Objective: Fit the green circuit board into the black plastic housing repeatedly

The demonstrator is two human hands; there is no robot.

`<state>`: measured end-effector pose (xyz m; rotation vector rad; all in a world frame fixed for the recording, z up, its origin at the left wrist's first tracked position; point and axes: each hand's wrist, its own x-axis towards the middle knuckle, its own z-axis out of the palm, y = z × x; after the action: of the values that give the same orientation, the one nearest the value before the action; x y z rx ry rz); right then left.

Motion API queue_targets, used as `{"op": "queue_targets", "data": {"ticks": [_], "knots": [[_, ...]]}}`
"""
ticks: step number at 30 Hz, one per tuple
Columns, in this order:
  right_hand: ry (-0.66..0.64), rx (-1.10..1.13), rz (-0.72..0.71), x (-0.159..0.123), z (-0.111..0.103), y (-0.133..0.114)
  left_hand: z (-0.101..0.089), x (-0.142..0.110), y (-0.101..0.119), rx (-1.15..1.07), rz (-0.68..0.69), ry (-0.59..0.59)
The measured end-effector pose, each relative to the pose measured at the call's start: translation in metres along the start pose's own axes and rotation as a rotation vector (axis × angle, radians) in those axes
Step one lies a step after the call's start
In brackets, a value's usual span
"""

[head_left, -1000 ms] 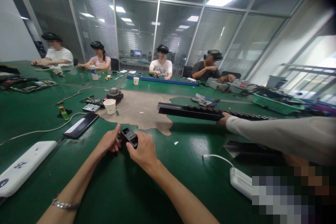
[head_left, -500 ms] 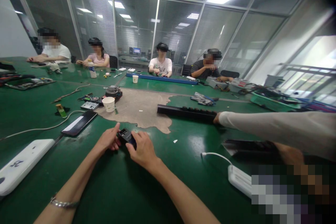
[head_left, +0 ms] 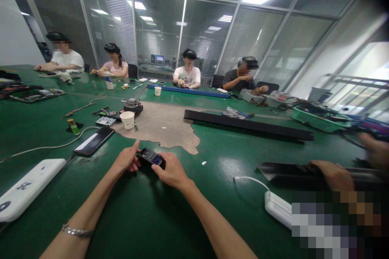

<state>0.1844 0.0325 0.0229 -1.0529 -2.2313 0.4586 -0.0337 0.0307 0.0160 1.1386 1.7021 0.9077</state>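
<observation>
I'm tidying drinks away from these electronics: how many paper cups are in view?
2. The nearer cup stands on the brown patch, beyond the left hand; the farther cup stands in front of the long blue bar. Others may be hidden.

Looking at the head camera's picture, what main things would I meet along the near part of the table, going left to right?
Large white case, dark phone, left hand, small black device, right hand, white scrap, white device with a short cable.
</observation>
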Motion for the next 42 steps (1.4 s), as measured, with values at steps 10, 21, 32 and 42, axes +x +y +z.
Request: {"op": "queue_targets", "data": {"ticks": [10, 21, 32, 42], "knots": [[0.094, -0.027, 0.019, -0.007, 0.01, -0.008, -0.001, 0.002, -0.003, 0.086, 0.028, 0.038], [0.293, 0.388, 0.179, 0.016, -0.043, -0.009, -0.001, 0.0, -0.001, 0.037, -0.017, 0.033], [0.081, 0.14, 0.272, -0.044, -0.067, 0.062, -0.002, 0.001, -0.002, -0.005, -0.033, 0.008], [0.15, -0.119, 0.122, -0.057, -0.057, 0.065, 0.0, 0.001, -0.003, 0.002, -0.025, 0.011]]}}
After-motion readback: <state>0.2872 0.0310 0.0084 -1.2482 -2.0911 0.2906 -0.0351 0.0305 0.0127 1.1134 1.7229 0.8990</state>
